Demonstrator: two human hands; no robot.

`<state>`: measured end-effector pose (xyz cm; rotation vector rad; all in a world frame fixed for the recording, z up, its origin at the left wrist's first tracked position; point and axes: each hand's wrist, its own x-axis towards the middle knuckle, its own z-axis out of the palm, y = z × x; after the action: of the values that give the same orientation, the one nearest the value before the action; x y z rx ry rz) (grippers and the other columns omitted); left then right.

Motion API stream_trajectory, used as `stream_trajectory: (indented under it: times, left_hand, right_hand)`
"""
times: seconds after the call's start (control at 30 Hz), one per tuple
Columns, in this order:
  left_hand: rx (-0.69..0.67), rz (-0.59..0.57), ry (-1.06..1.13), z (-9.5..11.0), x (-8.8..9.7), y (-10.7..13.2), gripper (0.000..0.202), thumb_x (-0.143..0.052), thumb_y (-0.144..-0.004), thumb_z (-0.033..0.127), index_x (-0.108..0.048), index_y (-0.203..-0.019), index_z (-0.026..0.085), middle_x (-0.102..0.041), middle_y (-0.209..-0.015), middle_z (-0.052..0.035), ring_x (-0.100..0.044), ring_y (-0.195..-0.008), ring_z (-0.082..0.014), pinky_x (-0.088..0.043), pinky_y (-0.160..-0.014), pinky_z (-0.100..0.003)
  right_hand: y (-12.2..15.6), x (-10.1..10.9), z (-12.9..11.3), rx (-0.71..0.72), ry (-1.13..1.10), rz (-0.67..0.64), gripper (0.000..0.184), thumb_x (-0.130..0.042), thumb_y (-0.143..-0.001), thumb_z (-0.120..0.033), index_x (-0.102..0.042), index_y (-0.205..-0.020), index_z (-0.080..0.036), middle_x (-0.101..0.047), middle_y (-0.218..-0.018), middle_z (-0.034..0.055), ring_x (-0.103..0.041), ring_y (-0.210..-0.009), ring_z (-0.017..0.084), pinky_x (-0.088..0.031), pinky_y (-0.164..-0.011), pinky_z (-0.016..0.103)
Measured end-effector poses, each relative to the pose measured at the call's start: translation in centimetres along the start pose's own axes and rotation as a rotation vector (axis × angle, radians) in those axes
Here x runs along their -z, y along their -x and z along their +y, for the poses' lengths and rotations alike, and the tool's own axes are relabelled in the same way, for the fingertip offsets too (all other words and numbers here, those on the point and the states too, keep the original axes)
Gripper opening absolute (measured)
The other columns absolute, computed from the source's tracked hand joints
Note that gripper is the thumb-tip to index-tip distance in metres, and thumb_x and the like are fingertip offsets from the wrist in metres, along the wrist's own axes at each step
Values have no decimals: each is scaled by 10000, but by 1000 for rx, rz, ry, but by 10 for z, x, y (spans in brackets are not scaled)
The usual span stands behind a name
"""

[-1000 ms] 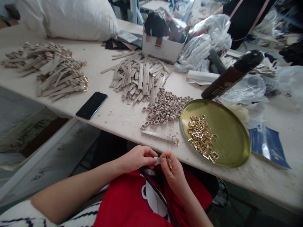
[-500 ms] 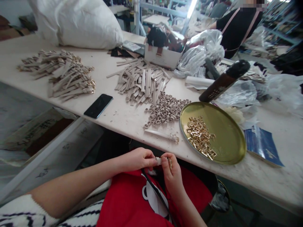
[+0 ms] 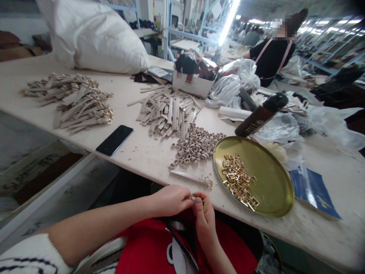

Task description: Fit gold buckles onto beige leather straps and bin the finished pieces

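Close together over my lap, my left hand and my right hand are both closed on a short light strap. A gold buckle shows between the fingers of my right hand. Most of the strap is hidden by my fingers. On the table edge just beyond lies a finished-looking strap with a buckle at its right end. Behind it is a heap of small beige loops. To the right, a round gold tray holds a pile of gold buckles.
Loose beige straps lie mid-table, and buckled straps are heaped at left. A phone is near the front edge. Behind stand a white sack, a box and a dark bottle. A person is at back right.
My left hand has turned and its fingers now cover more of the strap, closer to my right hand. The view has tilted up, so the table things sit lower.
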<state>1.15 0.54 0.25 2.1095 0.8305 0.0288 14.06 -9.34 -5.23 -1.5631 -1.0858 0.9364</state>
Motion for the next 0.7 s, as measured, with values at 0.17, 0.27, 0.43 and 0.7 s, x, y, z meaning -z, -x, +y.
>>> stream_trajectory:
  times: [0.17,0.27,0.43,0.7]
  left_hand:
    - [-49,160,-128,-7,6,-40,319,-454,-819,420,-647,-777,170,-642,-730,-65,-575,-678,-184,-366,-564,-236]
    - [-104,297,-220,-19,18,-59,249,-502,-814,361,-638,-877,162,-637,-863,-77,-572,-816,-201,-411,-706,-269]
    - [72,528,-330,-62,67,-77,192,-476,-828,270,-619,-904,166,-603,-925,-80,-548,-882,-195,-394,-803,-292]
    - [319,752,-243,-100,120,-70,203,-413,-806,220,-581,-865,123,-609,-818,-87,-555,-760,-183,-400,-695,-280]
  right_hand:
    - [-55,24,-4,102,318,58,320,-351,-874,-434,-526,-936,-174,-584,-826,61,-532,-759,183,-407,-683,314]
    - [-89,36,-1,230,601,146,339,-365,-865,-432,-558,-879,-154,-586,-842,97,-522,-802,222,-400,-734,366]
    - [-103,30,18,486,861,137,359,-419,-854,-424,-593,-1000,-146,-594,-1007,124,-498,-959,257,-376,-860,410]
    - [-97,26,26,525,925,182,433,-442,-835,-461,-542,-1112,-144,-571,-1085,147,-475,-1026,289,-367,-880,462]
